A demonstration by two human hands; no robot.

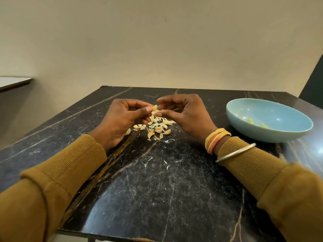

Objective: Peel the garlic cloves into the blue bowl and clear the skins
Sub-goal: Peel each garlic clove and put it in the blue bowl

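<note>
My left hand point(122, 117) pinched a garlic clove point(155, 107), my right hand point(185, 114) pinching at its skin. Below lay a pile of unpeeled cloves and skins point(153, 128) on the tabletop point(157, 189). The blue bowl point(262, 135), right, held only two peeled cloves point(251, 121). Mostly undone, I judged.

One pale yellow clove point(155, 107) is up off the table, pinched upright at the tips of the left hand point(122, 117), with the right hand point(185, 116) nipping at its top end and a whitish bit of skin hanging by its base; directly below lies the pile point(153, 127), loose papery skins mixed with unpeeled cloves, a few plump ones strayed to the near edge point(150, 135); small white flecks point(165, 161) are scattered nearer; well off to the right stands the blue bowl point(269, 135), upright, shallow, glossy; two yellowish peeled cloves point(251, 121) lie inside it, apart.
</note>
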